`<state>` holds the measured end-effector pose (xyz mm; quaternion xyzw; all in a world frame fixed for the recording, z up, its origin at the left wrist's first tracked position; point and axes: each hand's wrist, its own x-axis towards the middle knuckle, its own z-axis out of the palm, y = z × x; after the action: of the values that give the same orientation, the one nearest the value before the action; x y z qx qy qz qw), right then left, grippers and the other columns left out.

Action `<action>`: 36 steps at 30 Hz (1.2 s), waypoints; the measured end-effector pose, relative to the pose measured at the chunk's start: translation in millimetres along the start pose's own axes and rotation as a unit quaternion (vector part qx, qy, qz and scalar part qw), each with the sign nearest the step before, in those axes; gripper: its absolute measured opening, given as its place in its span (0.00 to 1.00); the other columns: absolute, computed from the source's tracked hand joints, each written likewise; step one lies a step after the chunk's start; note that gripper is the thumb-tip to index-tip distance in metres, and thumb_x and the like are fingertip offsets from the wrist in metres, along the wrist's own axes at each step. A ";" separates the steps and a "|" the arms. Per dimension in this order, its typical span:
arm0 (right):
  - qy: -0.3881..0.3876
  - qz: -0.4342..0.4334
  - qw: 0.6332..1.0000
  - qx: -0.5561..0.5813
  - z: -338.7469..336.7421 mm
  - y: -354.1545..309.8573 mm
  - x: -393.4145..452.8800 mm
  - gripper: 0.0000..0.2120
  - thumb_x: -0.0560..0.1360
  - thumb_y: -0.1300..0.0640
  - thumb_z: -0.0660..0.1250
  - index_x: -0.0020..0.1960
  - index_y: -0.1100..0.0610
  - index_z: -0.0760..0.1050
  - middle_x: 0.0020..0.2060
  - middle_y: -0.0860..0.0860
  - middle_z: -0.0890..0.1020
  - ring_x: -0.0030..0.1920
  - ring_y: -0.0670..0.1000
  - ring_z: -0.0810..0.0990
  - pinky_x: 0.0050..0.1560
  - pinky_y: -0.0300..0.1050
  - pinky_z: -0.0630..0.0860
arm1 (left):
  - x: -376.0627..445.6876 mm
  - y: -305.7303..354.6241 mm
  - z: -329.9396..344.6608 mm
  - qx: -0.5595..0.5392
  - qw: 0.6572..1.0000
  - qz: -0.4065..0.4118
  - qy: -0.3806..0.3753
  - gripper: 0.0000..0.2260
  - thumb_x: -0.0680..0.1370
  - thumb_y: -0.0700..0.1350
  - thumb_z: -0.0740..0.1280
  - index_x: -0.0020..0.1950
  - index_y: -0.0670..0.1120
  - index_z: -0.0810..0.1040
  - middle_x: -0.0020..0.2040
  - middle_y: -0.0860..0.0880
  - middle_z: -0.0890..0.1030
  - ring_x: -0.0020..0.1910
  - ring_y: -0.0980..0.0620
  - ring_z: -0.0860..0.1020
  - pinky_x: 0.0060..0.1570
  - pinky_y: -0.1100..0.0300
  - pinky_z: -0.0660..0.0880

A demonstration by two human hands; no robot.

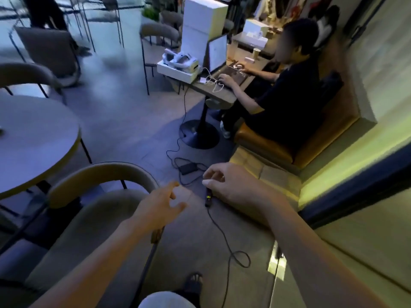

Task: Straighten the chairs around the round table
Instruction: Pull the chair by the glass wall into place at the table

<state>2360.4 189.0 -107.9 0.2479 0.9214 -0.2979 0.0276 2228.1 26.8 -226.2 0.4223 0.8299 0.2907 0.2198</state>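
Head view shows the left hand (159, 208) and right hand (224, 183) both spread and empty beside the near chair (97, 196) at the round table (33, 143), where dragging it could snag the floor cable (222, 234).

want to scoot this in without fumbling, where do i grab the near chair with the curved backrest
Grip the top of the curved backrest of the near chair, from behind, where you stand. Its rounded rim faces you, with the round table beyond. The left hand hangs open near its right end; the right hand is off to the right.
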 end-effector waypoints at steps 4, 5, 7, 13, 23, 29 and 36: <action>-0.056 -0.040 0.997 -0.027 -29.6 26.6 64.4 0.08 0.76 0.43 0.67 0.51 0.44 0.79 0.42 0.41 0.81 0.43 0.38 0.78 0.43 0.35 0.75 | 59.4 17.1 -5.1 -0.012 0.997 -0.049 0.054 0.29 0.76 0.60 0.66 0.74 0.54 0.62 0.61 0.51 0.77 0.54 0.54 0.78 0.54 0.55 0.76; -0.060 -0.058 0.996 -0.030 -35.8 31.8 80.8 0.07 0.76 0.44 0.67 0.50 0.45 0.80 0.41 0.41 0.81 0.41 0.36 0.78 0.41 0.30 0.73 | 72.3 19.5 -8.2 -0.008 0.996 -0.061 0.067 0.30 0.76 0.61 0.65 0.74 0.54 0.62 0.60 0.51 0.77 0.54 0.54 0.78 0.54 0.55 0.76; -0.070 -0.091 0.993 -0.026 -45.9 35.9 109.0 0.08 0.77 0.46 0.68 0.52 0.48 0.81 0.42 0.43 0.82 0.40 0.35 0.77 0.37 0.27 0.71 | 90.8 23.7 -13.0 -0.012 0.993 -0.087 0.083 0.31 0.75 0.63 0.65 0.74 0.53 0.62 0.59 0.51 0.77 0.56 0.53 0.77 0.56 0.53 0.76; -0.157 -0.189 0.969 -0.035 -58.7 27.2 198.5 0.12 0.79 0.49 0.66 0.58 0.54 0.80 0.46 0.47 0.81 0.48 0.44 0.78 0.43 0.34 0.71 | 126.9 21.5 -24.2 -0.027 0.975 -0.169 0.140 0.30 0.75 0.63 0.64 0.73 0.54 0.62 0.57 0.52 0.77 0.52 0.53 0.78 0.55 0.52 0.76; -0.303 -0.383 0.863 -0.129 -33.0 -23.9 328.7 0.12 0.79 0.46 0.65 0.57 0.52 0.79 0.48 0.48 0.81 0.47 0.50 0.80 0.46 0.44 0.75 | 143.8 6.7 -34.3 -0.056 0.872 -0.369 0.318 0.27 0.73 0.62 0.67 0.67 0.52 0.67 0.51 0.52 0.79 0.50 0.51 0.79 0.51 0.51 0.78; -0.357 -0.500 0.774 -0.155 -9.1 -80.7 342.3 0.04 0.79 0.49 0.66 0.48 0.48 0.78 0.41 0.43 0.79 0.44 0.47 0.80 0.46 0.46 0.78 | 118.1 7.1 -17.3 -0.099 0.792 -0.447 0.403 0.27 0.72 0.64 0.66 0.67 0.54 0.68 0.46 0.59 0.75 0.45 0.59 0.76 0.46 0.57 0.77; -0.387 -0.574 0.686 -0.223 14.6 -114.1 318.2 0.08 0.79 0.51 0.65 0.54 0.50 0.80 0.48 0.48 0.82 0.47 0.49 0.81 0.50 0.48 0.80 | 97.6 1.9 6.2 -0.129 0.724 -0.502 0.455 0.32 0.70 0.69 0.62 0.70 0.57 0.64 0.48 0.60 0.72 0.47 0.60 0.74 0.41 0.62 0.74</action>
<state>2026.4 241.1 -122.0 -0.4804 0.8305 -0.1107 0.2592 2179.6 110.5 -241.2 -0.2717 0.8754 0.3994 -0.0176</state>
